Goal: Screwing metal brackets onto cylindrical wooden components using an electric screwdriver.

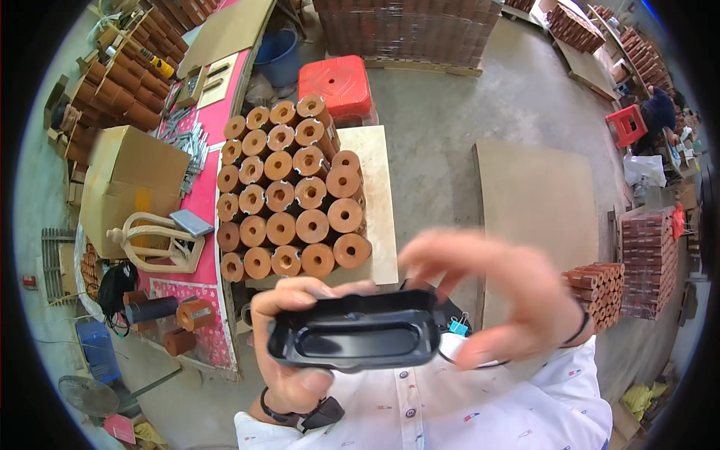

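A shallow black case (356,334), its hollow side facing up, is held close in front of my chest. My left hand (289,330) grips its left end, the thumb along the near edge and the fingers behind the far one. My right hand (499,292), smeared by motion, hovers off the case's right end. Its thumb and fingers are apart, and nothing shows between them. Beyond the case, brown wooden cylinders (279,195) with holes in their ends stand packed in rows on a pale board (382,210).
To the left runs a pink-covered table (214,112) with a cardboard box (135,180), a pale wooden frame (161,240) and metal pieces. A red stool (335,82) stands past the cylinders. A large board (536,199) lies on the right. Another person (658,109) is at far right.
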`<state>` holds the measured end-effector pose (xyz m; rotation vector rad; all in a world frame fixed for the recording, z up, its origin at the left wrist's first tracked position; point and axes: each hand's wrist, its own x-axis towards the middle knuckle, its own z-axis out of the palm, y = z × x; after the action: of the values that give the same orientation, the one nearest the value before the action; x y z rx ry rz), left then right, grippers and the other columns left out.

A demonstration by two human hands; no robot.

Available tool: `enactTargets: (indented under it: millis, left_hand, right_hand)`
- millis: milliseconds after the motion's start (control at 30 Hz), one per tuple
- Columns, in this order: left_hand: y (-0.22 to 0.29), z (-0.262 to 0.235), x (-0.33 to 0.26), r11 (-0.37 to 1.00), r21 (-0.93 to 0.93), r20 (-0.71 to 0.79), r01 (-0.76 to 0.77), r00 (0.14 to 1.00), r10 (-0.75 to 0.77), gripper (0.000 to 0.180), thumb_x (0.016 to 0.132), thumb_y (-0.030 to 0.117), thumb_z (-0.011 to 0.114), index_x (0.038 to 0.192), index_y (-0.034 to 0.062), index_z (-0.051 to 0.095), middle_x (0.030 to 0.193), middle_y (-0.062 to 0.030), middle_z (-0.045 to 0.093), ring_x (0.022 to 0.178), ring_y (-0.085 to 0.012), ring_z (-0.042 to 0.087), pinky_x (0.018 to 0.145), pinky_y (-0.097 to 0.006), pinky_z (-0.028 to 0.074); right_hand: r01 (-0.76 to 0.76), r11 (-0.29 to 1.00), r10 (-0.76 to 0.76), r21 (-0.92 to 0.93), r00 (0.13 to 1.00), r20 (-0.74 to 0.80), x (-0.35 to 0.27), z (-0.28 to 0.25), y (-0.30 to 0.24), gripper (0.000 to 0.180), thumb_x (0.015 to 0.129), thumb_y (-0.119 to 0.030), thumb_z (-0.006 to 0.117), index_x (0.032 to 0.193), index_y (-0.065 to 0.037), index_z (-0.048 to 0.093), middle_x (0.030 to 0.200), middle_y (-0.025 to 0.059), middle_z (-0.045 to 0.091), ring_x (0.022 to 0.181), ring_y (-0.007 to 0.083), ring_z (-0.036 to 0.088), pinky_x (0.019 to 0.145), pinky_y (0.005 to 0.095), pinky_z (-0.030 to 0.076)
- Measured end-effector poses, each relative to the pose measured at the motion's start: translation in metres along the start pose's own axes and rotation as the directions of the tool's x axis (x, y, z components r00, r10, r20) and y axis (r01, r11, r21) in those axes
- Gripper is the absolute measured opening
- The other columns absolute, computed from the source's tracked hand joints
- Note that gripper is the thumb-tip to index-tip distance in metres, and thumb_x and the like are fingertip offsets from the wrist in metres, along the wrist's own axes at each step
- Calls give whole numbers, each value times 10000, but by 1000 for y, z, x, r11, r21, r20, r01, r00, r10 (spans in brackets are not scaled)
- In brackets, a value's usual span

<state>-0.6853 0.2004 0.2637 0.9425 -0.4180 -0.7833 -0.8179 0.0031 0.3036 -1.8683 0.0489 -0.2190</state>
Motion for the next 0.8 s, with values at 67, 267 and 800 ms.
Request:
enactTargets:
  millis: [67,267,800]
  left_hand:
    - [9,-3,-1,1000,-3,0,6,1000,-6,672,714,263,818,1170,56,370,1139,-140,413,1154,-465,520,943,-545,475]
    - [-2,-42,-3,961,277,18,-31,999,26,661,720,144,738,1250,65,351,1175,-145,431,1141,-317,538,974,-423,459]
    - [-21,-63,3,914,296,91,278,944,-317,785,714,25,752,1336,58,274,1244,-180,435,1186,-327,524,992,-431,458]
  right_hand:
    - [164,963,-213,-215,948,-234,-40,-51,-25,923,773,-582,698,1364,47,374,1365,189,437,1150,270,530,880,349,477]
    - [268,943,-325,-198,871,-369,-59,-76,-13,929,760,-588,704,1387,9,365,1455,177,350,1270,261,455,951,347,447]
    - [525,849,-492,-61,742,-456,-37,-104,24,932,762,-592,695,1399,-2,357,1470,159,335,1291,252,432,976,345,427]
